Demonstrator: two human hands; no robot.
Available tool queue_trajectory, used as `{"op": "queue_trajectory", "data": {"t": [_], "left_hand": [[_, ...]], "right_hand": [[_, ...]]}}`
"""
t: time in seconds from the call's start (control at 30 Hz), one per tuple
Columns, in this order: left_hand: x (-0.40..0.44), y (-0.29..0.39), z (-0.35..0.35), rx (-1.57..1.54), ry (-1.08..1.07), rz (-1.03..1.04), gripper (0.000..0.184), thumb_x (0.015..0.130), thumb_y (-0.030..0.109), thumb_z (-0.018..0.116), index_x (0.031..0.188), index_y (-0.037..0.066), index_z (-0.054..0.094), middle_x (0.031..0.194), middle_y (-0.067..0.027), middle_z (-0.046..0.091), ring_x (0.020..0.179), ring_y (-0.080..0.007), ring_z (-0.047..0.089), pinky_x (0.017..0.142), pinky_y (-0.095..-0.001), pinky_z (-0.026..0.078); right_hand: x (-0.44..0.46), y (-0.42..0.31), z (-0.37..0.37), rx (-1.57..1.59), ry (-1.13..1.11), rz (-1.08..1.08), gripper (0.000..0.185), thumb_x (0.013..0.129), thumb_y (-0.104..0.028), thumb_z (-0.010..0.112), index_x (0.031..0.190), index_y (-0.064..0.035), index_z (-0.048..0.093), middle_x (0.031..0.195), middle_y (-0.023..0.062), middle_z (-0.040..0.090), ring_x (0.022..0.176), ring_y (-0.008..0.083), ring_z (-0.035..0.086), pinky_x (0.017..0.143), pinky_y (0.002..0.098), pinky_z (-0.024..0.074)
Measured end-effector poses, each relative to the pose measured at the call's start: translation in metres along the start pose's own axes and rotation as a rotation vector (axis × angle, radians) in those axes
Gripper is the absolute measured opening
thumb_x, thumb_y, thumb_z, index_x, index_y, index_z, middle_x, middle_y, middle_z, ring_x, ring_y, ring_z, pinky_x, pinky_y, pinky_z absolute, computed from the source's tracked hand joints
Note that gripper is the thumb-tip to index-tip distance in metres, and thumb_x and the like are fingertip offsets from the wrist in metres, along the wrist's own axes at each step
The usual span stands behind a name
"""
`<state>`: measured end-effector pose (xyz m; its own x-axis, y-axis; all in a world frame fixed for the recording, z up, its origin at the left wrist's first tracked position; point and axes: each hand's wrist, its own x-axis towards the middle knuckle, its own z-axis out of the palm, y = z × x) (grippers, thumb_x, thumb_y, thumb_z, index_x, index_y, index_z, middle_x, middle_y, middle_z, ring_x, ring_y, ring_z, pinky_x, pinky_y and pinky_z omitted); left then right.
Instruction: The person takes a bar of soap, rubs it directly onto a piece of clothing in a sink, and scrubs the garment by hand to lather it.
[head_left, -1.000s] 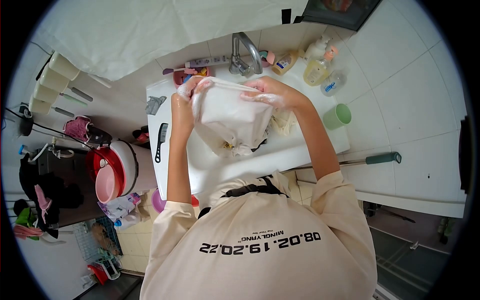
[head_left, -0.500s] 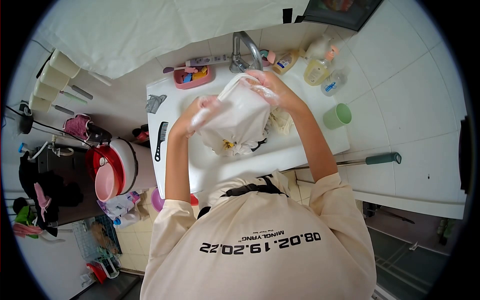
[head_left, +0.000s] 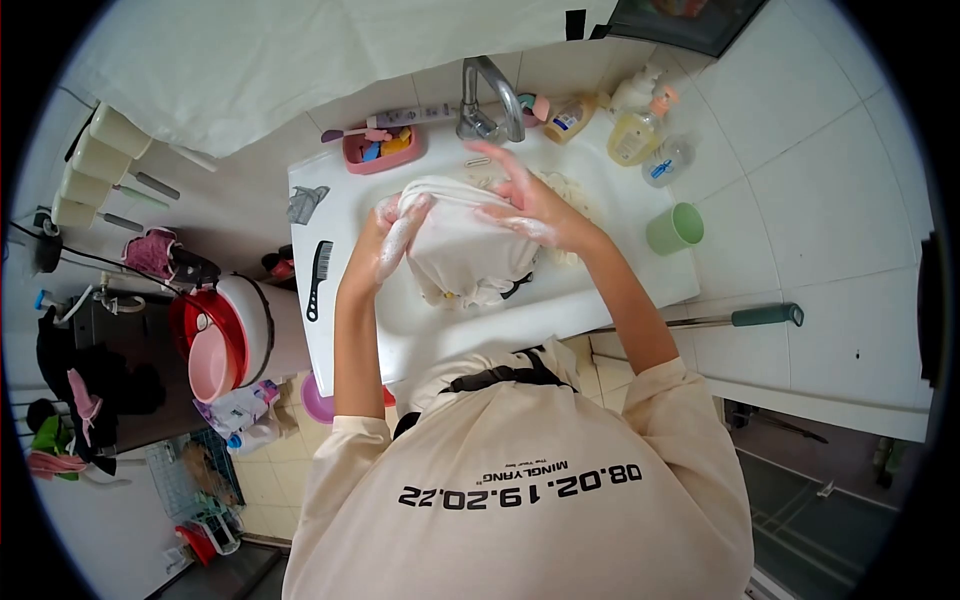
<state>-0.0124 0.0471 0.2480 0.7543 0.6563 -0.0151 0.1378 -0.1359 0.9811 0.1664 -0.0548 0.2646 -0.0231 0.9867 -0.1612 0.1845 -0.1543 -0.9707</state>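
Note:
A wet white garment [head_left: 465,245] hangs bunched over the basin of the white sink [head_left: 350,330], with a dark patch showing near its lower edge. My left hand [head_left: 398,228] grips the garment's upper left side, fingers wrapped round the cloth. On the other side my right hand [head_left: 530,205] has its index finger stretched toward the faucet and its thumb lying along the fabric; the fingers are spread. White suds coat both hands. Behind the right wrist, pale cloth [head_left: 570,195] lies partly hidden in the basin.
The faucet [head_left: 490,100] rises at the back. A pink soap box [head_left: 385,152], a black comb [head_left: 320,280] and a grey cloth [head_left: 307,204] lie on the left rim. Pump bottles [head_left: 635,135], a clear bottle [head_left: 668,162] and a green cup [head_left: 676,230] stand right.
The garment's top edge has dropped and moved left, away from the faucet. My right hand has loosened and spread its fingers; my left hand keeps hold. More of the pale cloth shows.

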Motion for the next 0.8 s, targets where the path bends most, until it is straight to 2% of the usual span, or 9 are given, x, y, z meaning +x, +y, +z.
{"op": "queue_trajectory", "data": {"t": [0.1,0.17,0.27,0.33,0.4,0.47,0.6,0.7,0.8], "left_hand": [[-0.003,0.007,0.005,0.061,0.094,0.005,0.024,0.083,0.026,0.049,0.071,0.005,0.050,0.054,0.0049,0.038,0.050,-0.0039,0.032,0.044,-0.0193,0.027],[-0.003,0.007,0.007,-0.028,0.203,0.009,0.018,0.083,0.018,0.047,0.072,0.004,0.049,0.055,0.0042,0.037,0.050,-0.0041,0.030,0.045,-0.0188,0.027],[-0.004,0.004,0.003,0.057,0.237,0.189,0.008,0.083,0.010,0.047,0.078,0.006,0.051,0.057,0.0040,0.037,0.051,-0.0042,0.031,0.045,-0.0197,0.028],[-0.006,0.006,-0.001,0.152,0.136,0.091,0.010,0.082,0.007,0.044,0.081,0.005,0.054,0.061,0.0011,0.040,0.053,-0.0065,0.036,0.047,-0.0205,0.032],[-0.004,0.004,0.000,0.211,0.134,0.357,0.009,0.079,0.010,0.051,0.083,0.003,0.057,0.064,-0.0013,0.044,0.058,-0.0088,0.044,0.052,-0.0211,0.036],[-0.008,0.016,0.002,0.332,0.131,0.281,0.010,0.077,0.009,0.054,0.082,0.001,0.057,0.066,-0.0047,0.044,0.059,-0.0118,0.045,0.055,-0.0236,0.037],[-0.008,0.009,0.003,0.558,0.119,0.275,0.016,0.070,0.011,0.063,0.080,0.000,0.057,0.068,-0.0083,0.044,0.062,-0.0159,0.046,0.057,-0.0288,0.039],[-0.006,0.000,-0.001,0.508,0.106,0.326,0.018,0.073,0.014,0.060,0.078,-0.002,0.054,0.067,-0.0063,0.039,0.058,-0.0160,0.043,0.055,-0.0275,0.037],[-0.004,-0.005,-0.004,0.294,0.092,0.340,0.020,0.079,0.018,0.053,0.077,-0.001,0.052,0.065,-0.0020,0.038,0.056,-0.0122,0.039,0.052,-0.0248,0.034]], "right_hand": [[0.004,0.010,0.002,0.182,0.234,-0.298,0.031,0.080,-0.009,0.050,0.110,-0.0110,0.047,0.088,0.0057,0.053,0.080,0.0130,0.047,0.070,0.0239,0.0383],[0.006,0.014,-0.010,-0.462,0.044,-0.442,0.029,0.079,-0.008,0.050,0.108,-0.0117,0.050,0.086,0.0085,0.051,0.079,0.0180,0.048,0.071,0.0265,0.0384],[0.001,0.008,-0.002,-0.431,0.115,-0.322,0.024,0.081,-0.009,0.047,0.104,-0.0123,0.052,0.085,0.0097,0.049,0.077,0.0213,0.049,0.071,0.0283,0.0396],[-0.001,0.005,0.000,-0.411,0.167,-0.331,0.023,0.081,-0.012,0.048,0.104,-0.0115,0.053,0.085,0.0101,0.049,0.077,0.0221,0.050,0.071,0.0294,0.0398],[-0.003,0.005,0.003,-0.387,0.216,-0.338,0.023,0.081,-0.014,0.049,0.103,-0.0107,0.054,0.084,0.0104,0.048,0.077,0.0229,0.050,0.071,0.0305,0.0399],[-0.005,0.006,0.005,-0.675,0.267,-0.364,0.021,0.080,-0.020,0.052,0.096,-0.0080,0.056,0.084,0.0109,0.047,0.079,0.0254,0.051,0.071,0.0321,0.0402],[-0.006,0.005,-0.005,-0.677,0.121,-0.179,0.021,0.079,-0.023,0.054,0.093,-0.0084,0.057,0.097,0.0115,0.046,0.083,0.0270,0.049,0.074,0.0317,0.0396],[-0.003,0.014,-0.007,-0.699,0.198,-0.285,0.019,0.080,-0.021,0.053,0.086,-0.0043,0.056,0.097,0.0092,0.046,0.080,0.0238,0.050,0.072,0.0303,0.0400],[0.005,0.023,-0.006,-0.329,0.212,-0.432,0.016,0.082,-0.019,0.051,0.082,-0.0029,0.054,0.085,0.0022,0.048,0.073,0.0135,0.048,0.067,0.0255,0.0391]]}}
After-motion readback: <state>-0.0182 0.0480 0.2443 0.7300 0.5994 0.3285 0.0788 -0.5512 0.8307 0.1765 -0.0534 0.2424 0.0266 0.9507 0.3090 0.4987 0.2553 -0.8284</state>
